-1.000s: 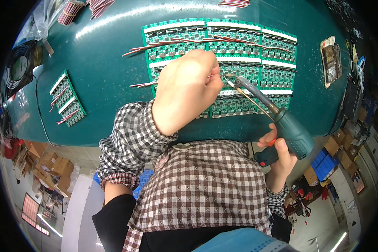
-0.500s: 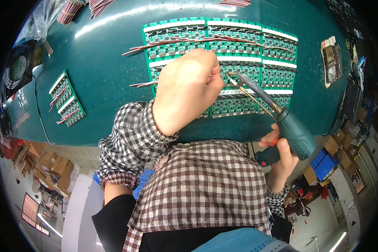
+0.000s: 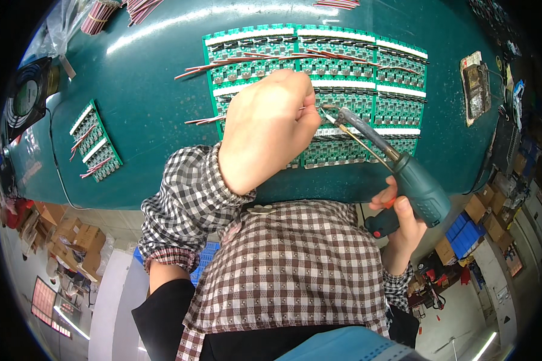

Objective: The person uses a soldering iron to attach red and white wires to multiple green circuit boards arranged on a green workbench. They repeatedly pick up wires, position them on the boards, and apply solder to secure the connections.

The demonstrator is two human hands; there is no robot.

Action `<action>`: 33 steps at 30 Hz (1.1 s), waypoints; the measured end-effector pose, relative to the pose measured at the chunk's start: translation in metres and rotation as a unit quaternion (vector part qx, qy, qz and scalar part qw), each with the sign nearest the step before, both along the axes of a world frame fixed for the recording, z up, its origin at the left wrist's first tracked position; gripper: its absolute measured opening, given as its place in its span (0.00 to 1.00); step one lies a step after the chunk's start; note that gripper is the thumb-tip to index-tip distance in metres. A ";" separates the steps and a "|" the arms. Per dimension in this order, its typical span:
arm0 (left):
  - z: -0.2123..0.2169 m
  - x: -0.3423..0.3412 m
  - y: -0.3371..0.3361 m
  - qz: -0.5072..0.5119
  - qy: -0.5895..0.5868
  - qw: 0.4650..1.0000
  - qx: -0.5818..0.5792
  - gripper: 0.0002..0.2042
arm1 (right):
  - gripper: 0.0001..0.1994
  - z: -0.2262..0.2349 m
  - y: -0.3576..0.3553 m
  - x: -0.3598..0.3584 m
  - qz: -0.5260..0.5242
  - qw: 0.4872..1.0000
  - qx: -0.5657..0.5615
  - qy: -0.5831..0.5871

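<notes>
My left hand (image 3: 272, 129) is closed in a pinch over the middle of the green circuit boards (image 3: 343, 150). A short bit of thin wire (image 3: 302, 109) shows at its fingertips; the rest is hidden by the hand. In my right hand (image 3: 408, 225) is a green soldering gun (image 3: 423, 191) with a trigger grip and a thin brass-coloured solder feed tube (image 3: 365, 146) beside its barrel. The bent tip (image 3: 329, 110) points at the boards just right of my left fingertips. Several red, white and black wires (image 3: 241, 59) lie across the upper board rows.
A smaller board panel (image 3: 95, 143) with wires lies at the left, near a black fan (image 3: 30, 96). Wire bundles (image 3: 100, 17) lie along the far edge. A worn, dirty soldering iron stand (image 3: 476, 89) sits at the right of the green tabletop (image 3: 144, 120).
The soldering gun has shifted slightly left, bringing its tip closer to my left fingertips. My left hand stays in place.
</notes>
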State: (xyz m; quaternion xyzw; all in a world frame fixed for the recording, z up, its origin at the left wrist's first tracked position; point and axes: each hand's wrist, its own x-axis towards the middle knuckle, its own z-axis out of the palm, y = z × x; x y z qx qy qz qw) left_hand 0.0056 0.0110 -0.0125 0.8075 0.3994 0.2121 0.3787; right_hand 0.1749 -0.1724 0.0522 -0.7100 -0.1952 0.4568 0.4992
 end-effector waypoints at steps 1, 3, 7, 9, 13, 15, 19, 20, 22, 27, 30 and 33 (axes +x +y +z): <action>0.001 0.000 0.000 0.000 0.001 1.000 -0.002 0.05 | 0.19 0.000 0.000 0.001 0.004 1.000 0.002 0.001; 0.001 0.000 0.000 0.001 0.002 1.000 -0.005 0.05 | 0.19 -0.001 0.000 0.002 0.010 1.000 0.006 0.002; 0.001 -0.001 0.000 0.002 0.002 1.000 -0.007 0.05 | 0.19 -0.002 -0.001 0.001 0.006 1.000 0.002 -0.002; 0.001 -0.001 0.000 0.002 0.001 1.000 -0.005 0.05 | 0.19 0.000 0.001 -0.001 -0.004 1.000 -0.005 -0.001; 0.002 0.000 0.000 0.001 0.003 1.000 -0.004 0.05 | 0.20 0.000 0.001 -0.002 -0.010 1.000 -0.007 -0.001; 0.001 -0.001 0.000 -0.002 -0.001 1.000 -0.003 0.05 | 0.20 0.001 0.001 -0.002 -0.012 1.000 -0.006 -0.004; 0.000 0.000 0.000 0.000 -0.001 1.000 0.001 0.05 | 0.19 0.002 0.001 -0.001 -0.020 1.000 0.005 -0.007; 0.001 0.000 0.000 0.003 0.004 1.000 0.001 0.05 | 0.19 0.003 0.002 -0.001 -0.020 1.000 0.003 -0.009; 0.001 0.000 0.000 0.002 0.003 1.000 0.002 0.05 | 0.20 0.003 0.002 -0.001 -0.019 1.000 0.000 -0.013; 0.001 0.000 0.000 -0.001 0.004 1.000 0.004 0.05 | 0.20 0.003 0.002 -0.002 -0.029 0.999 -0.004 -0.016; 0.002 0.000 0.000 -0.002 0.008 1.000 0.003 0.05 | 0.20 0.002 0.002 -0.002 -0.020 1.000 -0.004 -0.020; 0.002 -0.001 0.000 -0.001 0.005 1.000 0.004 0.05 | 0.20 0.003 0.001 -0.001 -0.015 1.000 -0.002 -0.013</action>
